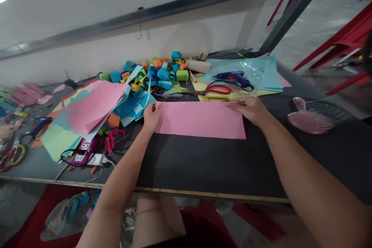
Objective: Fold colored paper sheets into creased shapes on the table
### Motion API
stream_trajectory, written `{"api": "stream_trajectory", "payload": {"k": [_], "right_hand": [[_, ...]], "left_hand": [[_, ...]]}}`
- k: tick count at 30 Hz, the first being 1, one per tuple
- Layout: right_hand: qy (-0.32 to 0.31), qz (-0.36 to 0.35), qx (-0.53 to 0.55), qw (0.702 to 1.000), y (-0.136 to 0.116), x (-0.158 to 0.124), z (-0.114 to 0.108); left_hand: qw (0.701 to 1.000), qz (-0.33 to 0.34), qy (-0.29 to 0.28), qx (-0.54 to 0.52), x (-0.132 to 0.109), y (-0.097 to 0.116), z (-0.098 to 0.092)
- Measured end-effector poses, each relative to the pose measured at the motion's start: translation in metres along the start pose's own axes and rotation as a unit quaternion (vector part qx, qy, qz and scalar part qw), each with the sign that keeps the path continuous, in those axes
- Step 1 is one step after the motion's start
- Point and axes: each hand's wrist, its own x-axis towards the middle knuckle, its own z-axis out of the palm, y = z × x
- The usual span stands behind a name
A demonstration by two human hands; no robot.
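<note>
A pink sheet of paper (200, 120), a long rectangle, lies near the middle of the dark table (209, 168). At its left end my left hand (151, 117) pinches the edge, fingers closed. My right hand (250, 109) grips the upper right corner between thumb and fingers. Just beyond the sheet are red-handled scissors (218, 89) and a blue glue gun (232, 78). Parts of the fingers on both hands are hidden behind the paper.
Folded coloured paper pieces (162, 73) are heaped at the back. Loose coloured sheets (93, 104), pink scissors (111, 140) and a purple device (85, 152) lie at left. A pink hairbrush (310, 120) rests at right. A cardboard tube (197, 66) lies near the wall.
</note>
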Motion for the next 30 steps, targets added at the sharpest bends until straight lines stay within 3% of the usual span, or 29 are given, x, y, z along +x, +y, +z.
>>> {"api": "stream_trajectory", "payload": {"k": [3,5,9,11,13,17,20,23,30], "right_hand": [[0.055,0.014,0.017,0.998,0.0,0.0,0.001],[0.079,0.017,0.079,0.994,0.002,0.001,0.001],[0.003,0.053,0.185,0.981,0.004,0.003,0.002],[-0.031,0.1,0.161,0.981,0.004,0.002,0.004],[-0.007,0.113,0.124,0.986,0.004,0.001,0.007],[0.11,0.035,0.079,0.99,0.008,0.003,0.013],[0.151,-0.043,-0.03,0.987,0.01,0.005,0.014],[0.154,-0.078,-0.122,0.977,0.008,0.004,0.014],[0.154,-0.087,-0.164,0.97,0.002,-0.001,0.014]], "left_hand": [[0.999,0.031,-0.02,0.022,-0.001,-0.002,0.001],[0.998,0.044,-0.005,0.039,-0.002,-0.004,0.002],[0.995,0.063,0.032,0.07,-0.004,-0.004,0.001],[0.992,0.076,0.034,0.094,-0.004,-0.004,-0.003],[0.987,0.09,0.038,0.126,-0.005,-0.003,-0.006],[0.976,0.104,0.047,0.184,-0.005,-0.001,-0.008],[0.974,0.109,0.051,0.192,-0.005,-0.002,-0.005],[0.979,0.09,0.048,0.176,-0.002,-0.002,-0.002],[0.991,0.036,0.04,0.125,0.001,-0.001,0.002]]}}
